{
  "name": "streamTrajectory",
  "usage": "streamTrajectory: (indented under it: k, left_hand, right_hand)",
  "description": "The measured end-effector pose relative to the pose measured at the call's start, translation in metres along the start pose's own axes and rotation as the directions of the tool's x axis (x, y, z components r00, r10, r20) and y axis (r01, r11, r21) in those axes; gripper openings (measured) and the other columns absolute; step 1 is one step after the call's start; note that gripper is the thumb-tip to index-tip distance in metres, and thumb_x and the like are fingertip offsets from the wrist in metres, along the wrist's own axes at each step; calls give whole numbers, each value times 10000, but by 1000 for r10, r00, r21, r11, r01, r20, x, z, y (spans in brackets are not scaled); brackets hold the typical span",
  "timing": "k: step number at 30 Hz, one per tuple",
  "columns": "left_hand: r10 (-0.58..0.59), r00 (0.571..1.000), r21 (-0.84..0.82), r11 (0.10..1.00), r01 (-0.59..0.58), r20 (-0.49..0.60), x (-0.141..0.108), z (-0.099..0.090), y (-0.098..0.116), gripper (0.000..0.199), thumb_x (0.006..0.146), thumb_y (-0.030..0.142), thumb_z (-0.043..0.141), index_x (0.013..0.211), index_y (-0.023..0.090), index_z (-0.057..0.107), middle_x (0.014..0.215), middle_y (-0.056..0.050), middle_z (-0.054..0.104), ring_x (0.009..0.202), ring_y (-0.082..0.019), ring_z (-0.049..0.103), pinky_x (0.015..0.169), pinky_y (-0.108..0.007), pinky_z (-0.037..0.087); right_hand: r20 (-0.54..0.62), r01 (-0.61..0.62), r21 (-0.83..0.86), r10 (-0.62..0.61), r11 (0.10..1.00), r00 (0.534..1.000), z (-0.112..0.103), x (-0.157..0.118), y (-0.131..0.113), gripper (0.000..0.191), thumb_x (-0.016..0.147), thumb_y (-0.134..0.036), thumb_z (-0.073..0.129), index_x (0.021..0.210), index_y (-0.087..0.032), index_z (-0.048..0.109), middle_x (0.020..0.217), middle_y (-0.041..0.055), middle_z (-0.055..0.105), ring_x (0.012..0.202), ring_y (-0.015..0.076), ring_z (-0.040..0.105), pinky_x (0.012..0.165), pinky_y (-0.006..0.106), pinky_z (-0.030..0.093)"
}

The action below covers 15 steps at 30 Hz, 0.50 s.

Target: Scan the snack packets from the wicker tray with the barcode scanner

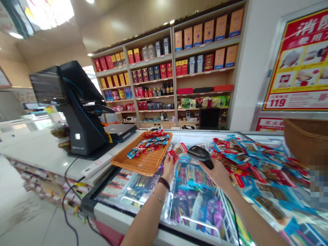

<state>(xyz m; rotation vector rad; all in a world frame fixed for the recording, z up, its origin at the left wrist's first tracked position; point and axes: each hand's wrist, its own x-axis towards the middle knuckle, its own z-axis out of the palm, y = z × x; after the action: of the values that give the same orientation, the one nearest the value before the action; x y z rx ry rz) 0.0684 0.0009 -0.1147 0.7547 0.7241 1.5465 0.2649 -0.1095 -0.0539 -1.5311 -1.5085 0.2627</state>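
Observation:
My left hand [169,168] is closed on a small red snack packet [177,152], held up beside the wicker tray. In my right hand [217,173] is a black handheld barcode scanner [199,153], its head pointing left toward the packet. A cord hangs down from below that hand. The orange wicker tray [144,168] sits to the left, with several red and blue snack packets [148,145] in it. To the right of the scanner lies a large pile of similar red and blue packets [252,160] on the freezer top.
Beneath my hands is a glass-topped chest freezer [123,218] with colourful packages inside. A black checkout terminal [79,112] stands on the white counter [38,147] at left, with loose cables below. A brown basket [304,140] is at far right; stocked shelves [156,61] line the back.

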Motion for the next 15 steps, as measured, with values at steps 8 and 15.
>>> streamTrajectory:
  k: [8, 15]
  left_hand:
    - [-3, 998, 165, 986, -7, 63, 19, 27, -13, 195, 812, 303, 710, 907, 137, 670, 903, -98, 733, 841, -179, 712, 835, -313, 560]
    - [-177, 960, 281, 953, 112, 217, 24, 124, -44, 61, 841, 206, 640, 819, 153, 660, 788, -62, 729, 715, -141, 699, 703, -234, 555]
  right_hand:
    - [-90, -169, 181, 188, 969, 978, -73, 9, 66, 453, 745, -672, 595, 612, -245, 516, 382, -25, 490, 325, 157, 455, 402, 286, 354]
    - [-240, -290, 53, 294, 956, 925, -161, -12, 107, 483, 776, -675, 549, 555, -251, 486, 357, -7, 496, 338, 164, 487, 452, 298, 406]
